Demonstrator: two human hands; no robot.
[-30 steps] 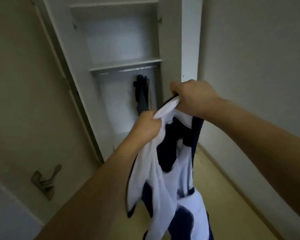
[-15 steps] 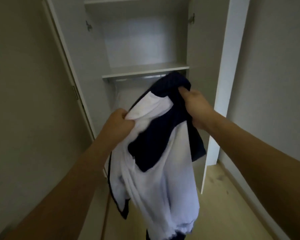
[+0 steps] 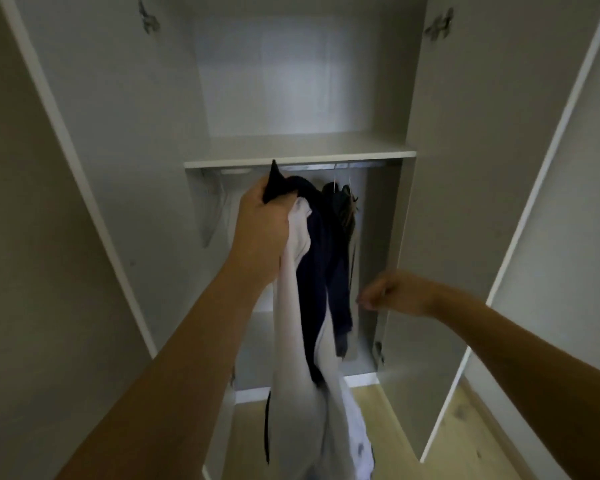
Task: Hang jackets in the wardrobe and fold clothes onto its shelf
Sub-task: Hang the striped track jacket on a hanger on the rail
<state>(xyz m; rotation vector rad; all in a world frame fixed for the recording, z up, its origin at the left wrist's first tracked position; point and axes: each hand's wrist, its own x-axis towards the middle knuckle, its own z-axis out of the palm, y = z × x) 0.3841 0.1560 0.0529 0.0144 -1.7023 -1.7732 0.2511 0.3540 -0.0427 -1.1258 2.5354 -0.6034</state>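
My left hand [image 3: 262,230] grips the top of a white and navy garment [image 3: 297,327], which hangs down long in front of the open wardrobe. It is raised just below the white shelf [image 3: 298,160]. My right hand [image 3: 394,294] is lower and to the right, apart from the garment, fingers curled and holding nothing that I can see. Under the shelf runs a rail [image 3: 357,165], and a dark jacket [image 3: 343,244] hangs from it behind the garment I hold.
Both wardrobe doors stand open: the left door [image 3: 94,161] and the right door [image 3: 492,188]. Hinges [image 3: 439,26] show near the top. Light wooden floor [image 3: 454,427] lies at the lower right. Plain walls flank the wardrobe.
I have stepped closer to the wardrobe. My right hand let go of the garment and dropped to the right. My left hand lifted the garment up toward the shelf.
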